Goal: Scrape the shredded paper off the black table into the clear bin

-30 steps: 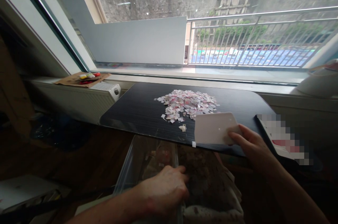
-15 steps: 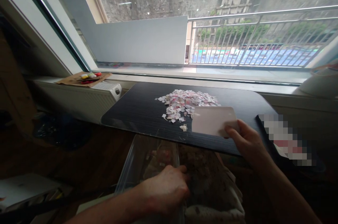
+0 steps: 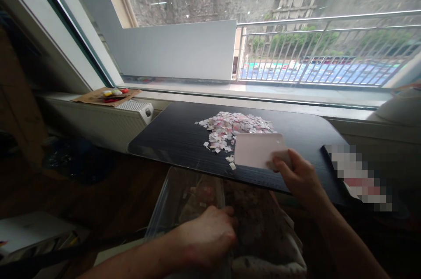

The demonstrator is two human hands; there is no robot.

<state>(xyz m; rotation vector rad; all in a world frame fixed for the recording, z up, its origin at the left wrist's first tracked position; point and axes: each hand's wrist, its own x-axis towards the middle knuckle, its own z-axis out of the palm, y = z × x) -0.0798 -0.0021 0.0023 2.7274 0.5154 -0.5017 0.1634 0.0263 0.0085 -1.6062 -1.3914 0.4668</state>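
My right hand [image 3: 301,171] is closed around the right end of a pale, flat scraper [image 3: 255,149], thumb on top. Held low over the dark table, the scraper has its left edge by a pile of small white and pink paper pieces [image 3: 226,127]. A few loose pieces [image 3: 231,162] lie at that left edge, close to the table's near side. Below the table stands a clear plastic bin [image 3: 161,202]. My left hand [image 3: 212,230] is closed over the bin's right rim, with its fingertips partly hidden.
The black table [image 3: 164,138] stands under a large window. A dark tray-like item [image 3: 340,178], partly pixelated, lies at its right. A white radiator [image 3: 121,127] with brown paper [image 3: 88,96] on it is at the left. My lap [image 3: 263,222] is below the table, covered in stained cloth.
My right hand and the scraper have moved a little to the left over the table. The loose pieces near its edge have shifted towards the near side. My left hand stays in place.
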